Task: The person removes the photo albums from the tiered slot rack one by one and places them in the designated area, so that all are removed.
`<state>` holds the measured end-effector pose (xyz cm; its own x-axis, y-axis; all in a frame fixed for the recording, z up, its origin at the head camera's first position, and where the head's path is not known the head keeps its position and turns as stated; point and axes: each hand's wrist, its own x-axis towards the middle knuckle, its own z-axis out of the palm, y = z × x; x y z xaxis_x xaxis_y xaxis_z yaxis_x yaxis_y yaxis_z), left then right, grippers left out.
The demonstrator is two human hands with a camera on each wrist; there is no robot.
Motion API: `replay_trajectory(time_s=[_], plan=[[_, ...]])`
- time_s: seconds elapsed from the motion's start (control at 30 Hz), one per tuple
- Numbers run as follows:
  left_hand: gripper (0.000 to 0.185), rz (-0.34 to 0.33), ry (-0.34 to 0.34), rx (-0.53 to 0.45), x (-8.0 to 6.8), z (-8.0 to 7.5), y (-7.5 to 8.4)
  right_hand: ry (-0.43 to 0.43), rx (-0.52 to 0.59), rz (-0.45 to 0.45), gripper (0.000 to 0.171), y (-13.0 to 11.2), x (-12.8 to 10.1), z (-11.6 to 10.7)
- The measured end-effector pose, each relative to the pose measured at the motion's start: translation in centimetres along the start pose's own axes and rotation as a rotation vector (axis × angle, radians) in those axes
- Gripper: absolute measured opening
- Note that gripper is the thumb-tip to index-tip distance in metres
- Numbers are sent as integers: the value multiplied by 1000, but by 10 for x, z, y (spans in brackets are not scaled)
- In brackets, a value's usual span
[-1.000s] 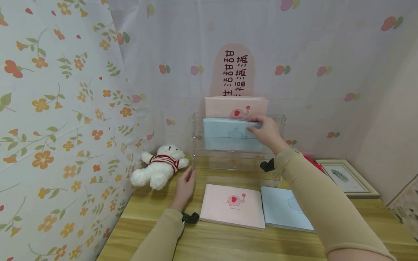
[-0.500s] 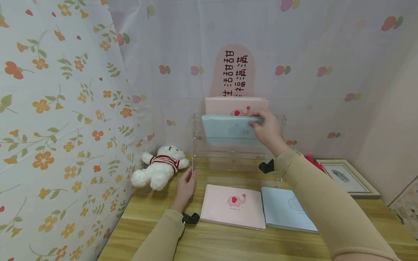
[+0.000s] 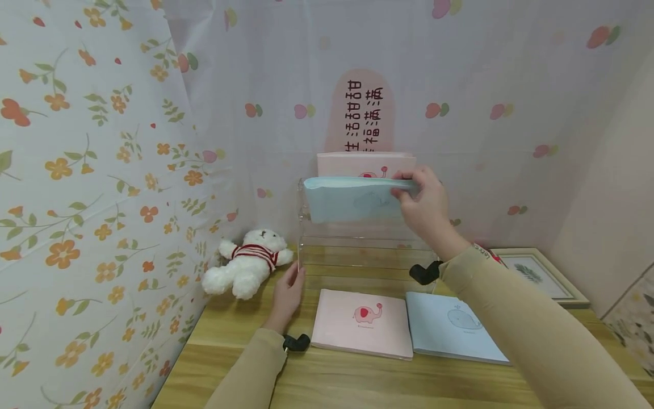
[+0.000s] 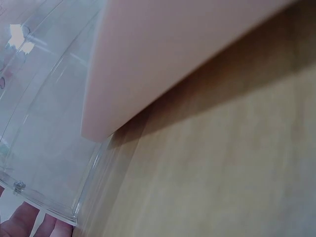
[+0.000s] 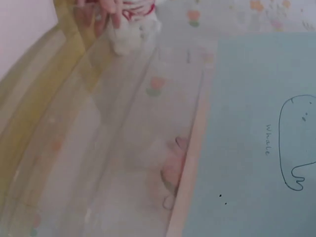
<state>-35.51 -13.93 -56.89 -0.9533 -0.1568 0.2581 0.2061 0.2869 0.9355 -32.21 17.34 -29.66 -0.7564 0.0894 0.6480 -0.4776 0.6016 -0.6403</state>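
Note:
My right hand (image 3: 425,204) pinches the top right edge of a light blue notebook (image 3: 337,201), thumb in front. Its cover carries a whale drawing and the word "Whale" in the right wrist view. The notebook tilts at the upper part of a clear tiered rack (image 3: 327,258). Behind it a pink elephant notebook (image 3: 337,165) stands in the back tier. My left hand (image 3: 288,292) rests its fingers against the rack's left side; through the clear panel fingers (image 4: 22,219) show in the left wrist view. A second pink elephant notebook (image 3: 337,329) lies in front of the rack.
Another blue whale notebook (image 3: 434,329) lies right of the flat pink one, partly under the right forearm. A white teddy bear (image 3: 250,270) lies left of the rack. At the right is a picture frame (image 3: 531,272) beside a red item (image 3: 493,255). Patterned cloth (image 3: 265,130) hangs behind.
My right hand has raised the blue notebook from its rack tier and drawn it nearer, its top tipping toward me. The left hand stays at the rack's side. The head view has shifted slightly.

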Motion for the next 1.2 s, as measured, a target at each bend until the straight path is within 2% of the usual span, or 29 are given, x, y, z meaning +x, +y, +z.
replay_trajectory(time_s=[0.3,0.53,0.73,0.87,1.07,1.2], plan=[[45,-3,-12,-10,-3,-2,5,-122,-21,-19,17,0,-54,-5],[46,-22,-18,-25,-3,-1,3,-201,-42,34,17,7,-94,-9],[46,-54,-16,-42,-3,-1,6,-259,-33,52,20,11,-122,-13],[47,-76,-8,-21,-3,0,6,-300,-42,46,23,14,-142,-13],[49,-61,-22,-5,-4,-2,8,-393,10,72,23,19,-164,-14],[48,-46,-24,2,-4,-3,11,-485,17,137,25,20,-174,-15]])
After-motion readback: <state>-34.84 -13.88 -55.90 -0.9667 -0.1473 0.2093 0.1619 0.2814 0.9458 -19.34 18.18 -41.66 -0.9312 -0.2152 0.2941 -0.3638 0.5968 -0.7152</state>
